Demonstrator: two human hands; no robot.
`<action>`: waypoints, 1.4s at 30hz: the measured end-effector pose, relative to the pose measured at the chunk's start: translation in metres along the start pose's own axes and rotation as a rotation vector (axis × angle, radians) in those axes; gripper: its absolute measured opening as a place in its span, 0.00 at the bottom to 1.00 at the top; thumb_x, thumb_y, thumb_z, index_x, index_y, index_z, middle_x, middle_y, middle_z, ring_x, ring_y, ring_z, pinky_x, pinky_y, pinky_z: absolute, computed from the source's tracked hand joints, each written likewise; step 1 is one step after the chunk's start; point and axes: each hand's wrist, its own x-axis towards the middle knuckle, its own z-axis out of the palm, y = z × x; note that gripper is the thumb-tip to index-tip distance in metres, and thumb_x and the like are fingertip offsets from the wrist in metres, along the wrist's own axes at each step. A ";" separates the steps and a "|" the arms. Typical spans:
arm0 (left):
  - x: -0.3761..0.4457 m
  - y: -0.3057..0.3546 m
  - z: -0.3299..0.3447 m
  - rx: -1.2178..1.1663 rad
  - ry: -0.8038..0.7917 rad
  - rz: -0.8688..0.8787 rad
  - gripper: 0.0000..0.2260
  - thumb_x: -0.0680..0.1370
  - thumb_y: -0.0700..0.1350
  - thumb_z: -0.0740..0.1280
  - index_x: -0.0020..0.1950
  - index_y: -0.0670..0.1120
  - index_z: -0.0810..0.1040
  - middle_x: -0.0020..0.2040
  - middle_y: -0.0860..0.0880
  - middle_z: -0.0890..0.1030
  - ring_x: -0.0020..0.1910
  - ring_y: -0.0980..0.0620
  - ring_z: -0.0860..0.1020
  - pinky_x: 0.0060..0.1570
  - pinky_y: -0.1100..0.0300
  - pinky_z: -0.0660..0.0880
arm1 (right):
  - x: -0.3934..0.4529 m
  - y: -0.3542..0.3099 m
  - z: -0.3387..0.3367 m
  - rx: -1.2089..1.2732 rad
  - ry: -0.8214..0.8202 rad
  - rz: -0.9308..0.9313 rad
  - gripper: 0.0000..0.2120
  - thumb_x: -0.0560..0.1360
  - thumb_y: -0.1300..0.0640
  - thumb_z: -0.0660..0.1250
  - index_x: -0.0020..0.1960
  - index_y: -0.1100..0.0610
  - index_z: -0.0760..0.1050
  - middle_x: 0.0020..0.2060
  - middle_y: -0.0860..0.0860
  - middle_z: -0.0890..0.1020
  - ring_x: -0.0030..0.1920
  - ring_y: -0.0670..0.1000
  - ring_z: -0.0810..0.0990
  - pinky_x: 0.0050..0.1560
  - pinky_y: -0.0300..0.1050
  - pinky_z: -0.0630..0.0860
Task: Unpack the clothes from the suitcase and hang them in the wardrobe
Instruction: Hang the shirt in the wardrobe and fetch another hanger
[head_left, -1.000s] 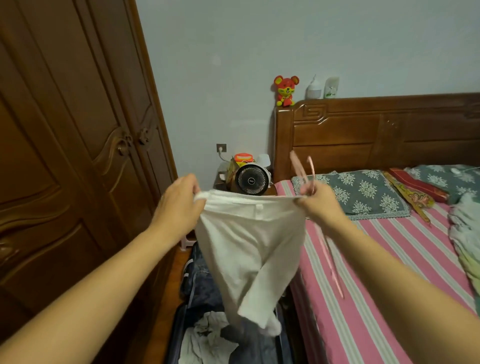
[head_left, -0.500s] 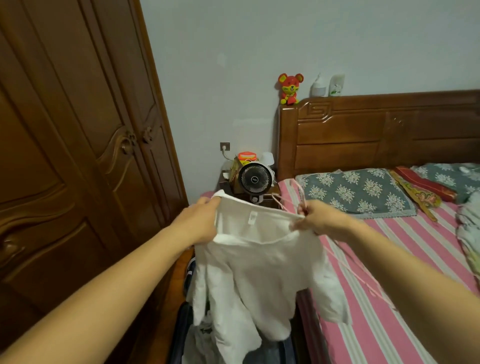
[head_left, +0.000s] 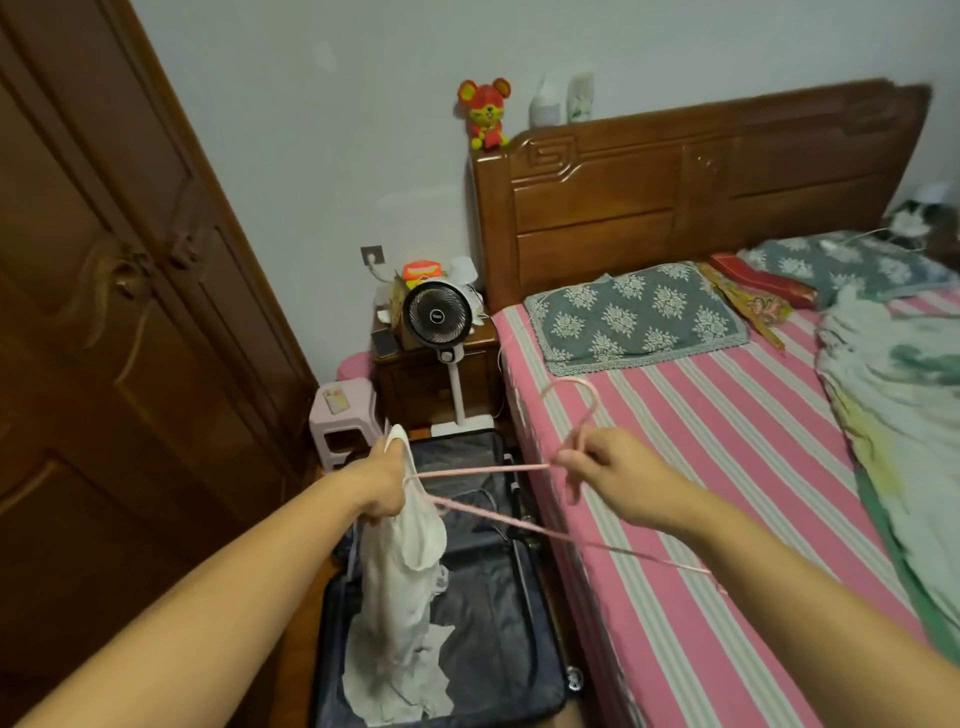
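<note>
My left hand (head_left: 382, 483) grips a bunched white garment (head_left: 402, 577) that hangs down over the open dark suitcase (head_left: 498, 649) on the floor. My right hand (head_left: 608, 475) pinches a thin pink hanger (head_left: 524, 512) at its neck, with the hook curving up over the bed edge. One hanger arm reaches across to the garment at my left hand; the other runs back along my right forearm. More white cloth lies in the suitcase. The brown wooden wardrobe (head_left: 119, 322) stands shut on the left.
A bed with a pink striped sheet (head_left: 727, 467) fills the right, with patterned pillows and a pale green blanket (head_left: 898, 405). A fan (head_left: 437, 317) stands by a wooden nightstand, a pink stool (head_left: 340, 415) beside it. The suitcase fills the floor gap between wardrobe and bed.
The view tilted down and both hands dropped lower. My right hand let go of the garment and keeps only the hanger; the garment went from spread between both hands to bunched in my left.
</note>
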 end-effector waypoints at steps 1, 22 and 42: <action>-0.005 0.008 -0.001 0.036 0.018 0.013 0.46 0.76 0.33 0.66 0.82 0.48 0.37 0.83 0.52 0.39 0.55 0.37 0.78 0.30 0.57 0.76 | 0.003 -0.006 0.006 0.026 -0.017 -0.020 0.14 0.82 0.53 0.63 0.39 0.54 0.78 0.34 0.48 0.85 0.35 0.42 0.81 0.42 0.38 0.74; -0.126 0.054 -0.100 0.317 0.665 0.721 0.14 0.84 0.56 0.53 0.54 0.54 0.76 0.48 0.56 0.78 0.48 0.54 0.77 0.46 0.52 0.76 | 0.038 -0.067 0.001 0.583 0.229 -0.316 0.14 0.83 0.57 0.60 0.42 0.58 0.78 0.25 0.52 0.78 0.23 0.48 0.71 0.27 0.38 0.66; -0.138 0.039 -0.107 -0.317 0.902 0.397 0.11 0.83 0.55 0.63 0.49 0.53 0.83 0.39 0.54 0.82 0.42 0.51 0.79 0.43 0.51 0.78 | 0.023 -0.038 0.103 0.337 0.113 -0.148 0.07 0.77 0.51 0.68 0.55 0.45 0.77 0.50 0.39 0.79 0.53 0.39 0.76 0.55 0.39 0.74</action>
